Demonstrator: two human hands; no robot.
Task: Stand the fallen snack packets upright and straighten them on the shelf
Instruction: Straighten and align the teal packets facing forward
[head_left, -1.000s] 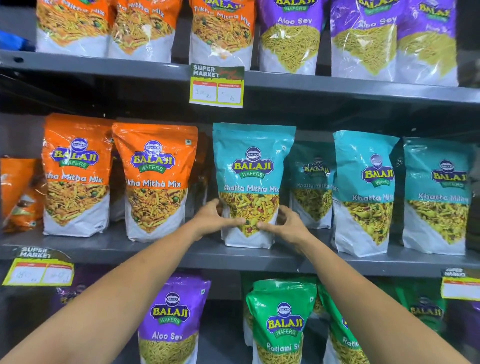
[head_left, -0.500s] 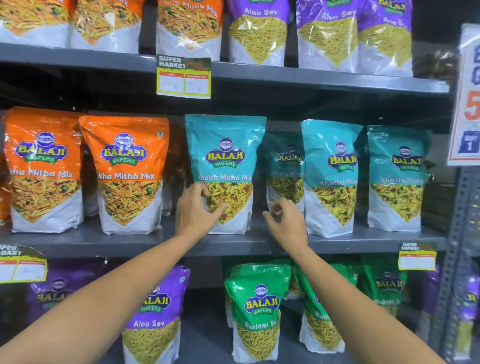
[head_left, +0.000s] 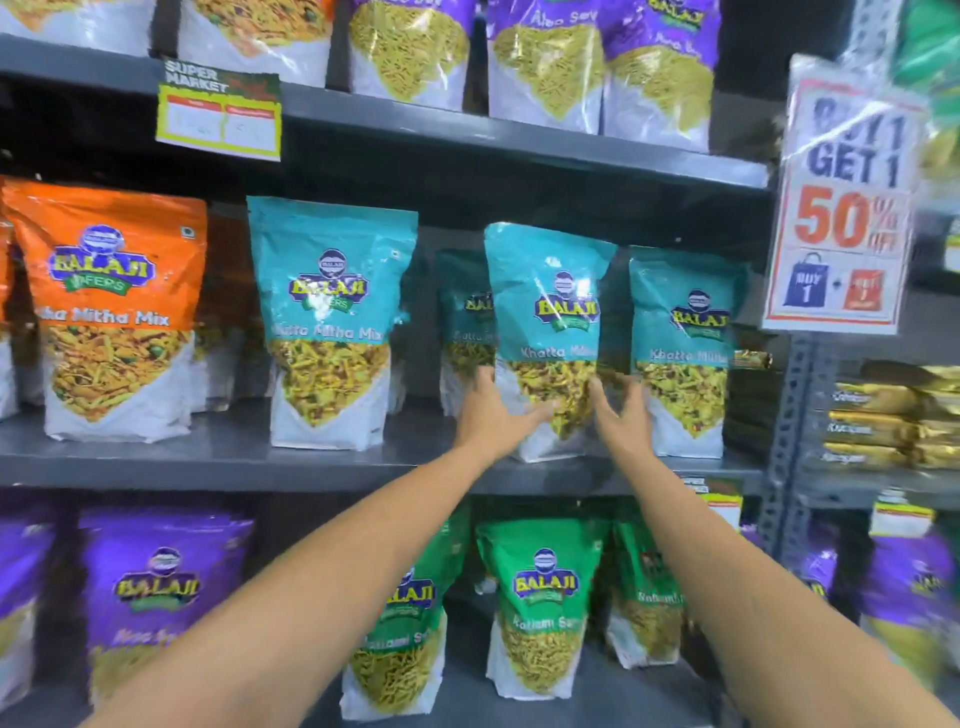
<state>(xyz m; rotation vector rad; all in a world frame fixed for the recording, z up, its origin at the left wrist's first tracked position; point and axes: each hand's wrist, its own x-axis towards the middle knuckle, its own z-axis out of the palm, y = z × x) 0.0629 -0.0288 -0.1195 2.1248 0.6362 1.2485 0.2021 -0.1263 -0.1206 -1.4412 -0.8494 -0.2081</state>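
Head view: both hands at a teal packet (head_left: 550, 322) on the middle shelf (head_left: 208, 457).
Left hand (head_left: 493, 415) and right hand (head_left: 621, 415) press its lower sides, fingers spread. Risk: uneven pressure may topple it against the neighbouring packet (head_left: 683, 353).

Top-row purple and white snack pouches (head_left: 550, 62): tops cut off by frame edge.
Yellow-bordered price tag (head_left: 221, 117): print illegible.
Rear teal packet (head_left: 465, 322): largely hidden behind front packet.
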